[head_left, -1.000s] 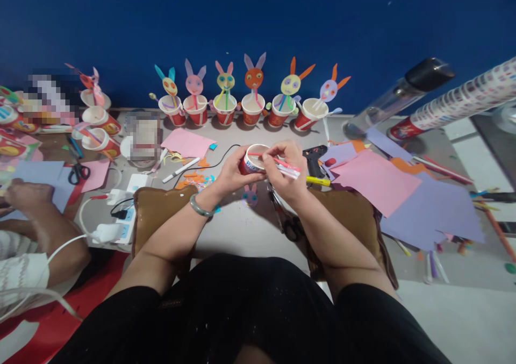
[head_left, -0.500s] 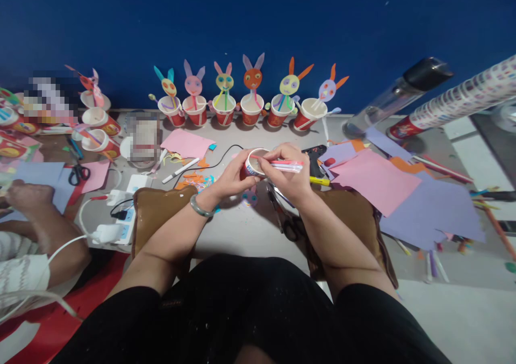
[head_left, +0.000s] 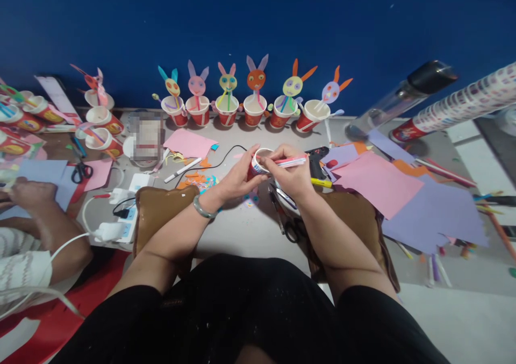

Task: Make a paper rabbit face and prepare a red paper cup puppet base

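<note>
My left hand (head_left: 238, 180) is curled around the side of a red and white paper cup (head_left: 255, 166), its mouth tilted up toward me. Over the cup's right side, my right hand (head_left: 293, 175) is closed, its thumb and fingertips at the rim. Slim red and white strips (head_left: 291, 162) stick out to the right from this hand; whether they are straws or folded paper I cannot tell. A purple paper rabbit face (head_left: 250, 198) lies on the table below the cup. Black-handled scissors (head_left: 293, 229) rest beneath my right wrist.
Several cups with paper rabbits, such as the orange-faced rabbit (head_left: 256, 79), line the blue wall. Pink paper (head_left: 377, 184) and purple paper (head_left: 437, 211) lie right, beside a tall cup stack (head_left: 455, 100). A power strip (head_left: 131, 213) and a co-worker's hand (head_left: 34, 194) are left.
The cup and both hands stay together, with the red and white strips at a slightly different angle. The whole view has shifted a little. The co-worker's hand remains over the purple paper.
</note>
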Demonstrator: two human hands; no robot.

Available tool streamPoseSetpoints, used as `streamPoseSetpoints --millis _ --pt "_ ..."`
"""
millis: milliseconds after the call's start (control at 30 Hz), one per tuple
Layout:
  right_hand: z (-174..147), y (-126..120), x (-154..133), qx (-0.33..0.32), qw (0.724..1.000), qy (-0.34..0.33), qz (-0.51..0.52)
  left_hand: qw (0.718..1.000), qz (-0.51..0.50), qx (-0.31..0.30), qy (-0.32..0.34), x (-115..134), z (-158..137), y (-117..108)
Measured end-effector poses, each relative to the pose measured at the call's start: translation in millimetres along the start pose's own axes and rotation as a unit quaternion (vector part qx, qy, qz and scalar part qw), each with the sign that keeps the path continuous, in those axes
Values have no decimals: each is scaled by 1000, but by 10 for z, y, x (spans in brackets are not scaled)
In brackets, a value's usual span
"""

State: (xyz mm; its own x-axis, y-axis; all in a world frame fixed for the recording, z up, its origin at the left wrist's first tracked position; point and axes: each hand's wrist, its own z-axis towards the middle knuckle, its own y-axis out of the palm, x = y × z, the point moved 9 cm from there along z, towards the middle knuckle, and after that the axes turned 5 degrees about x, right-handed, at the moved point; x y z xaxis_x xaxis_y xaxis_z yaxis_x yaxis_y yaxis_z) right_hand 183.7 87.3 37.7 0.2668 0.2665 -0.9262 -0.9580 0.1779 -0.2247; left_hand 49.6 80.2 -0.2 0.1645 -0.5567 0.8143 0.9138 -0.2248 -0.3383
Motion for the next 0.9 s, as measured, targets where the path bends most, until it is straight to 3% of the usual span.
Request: streamPoseSetpoints --millis 133,333,667,900 --pt "12 -1 27 1 1000 20 23 997 -74 -3 -24 6 38 -29" --pt "16 24 24 -2 1000 25 9 983 -89 103 -123 -242 64 -160" --pt "26 34 -70 -42 999 -1 -9 979 -133 93 -126 -259 87 -136" --pt "57 -175 -204 23 996 -83 -32 971 -130 138 -144 -376 106 -280"
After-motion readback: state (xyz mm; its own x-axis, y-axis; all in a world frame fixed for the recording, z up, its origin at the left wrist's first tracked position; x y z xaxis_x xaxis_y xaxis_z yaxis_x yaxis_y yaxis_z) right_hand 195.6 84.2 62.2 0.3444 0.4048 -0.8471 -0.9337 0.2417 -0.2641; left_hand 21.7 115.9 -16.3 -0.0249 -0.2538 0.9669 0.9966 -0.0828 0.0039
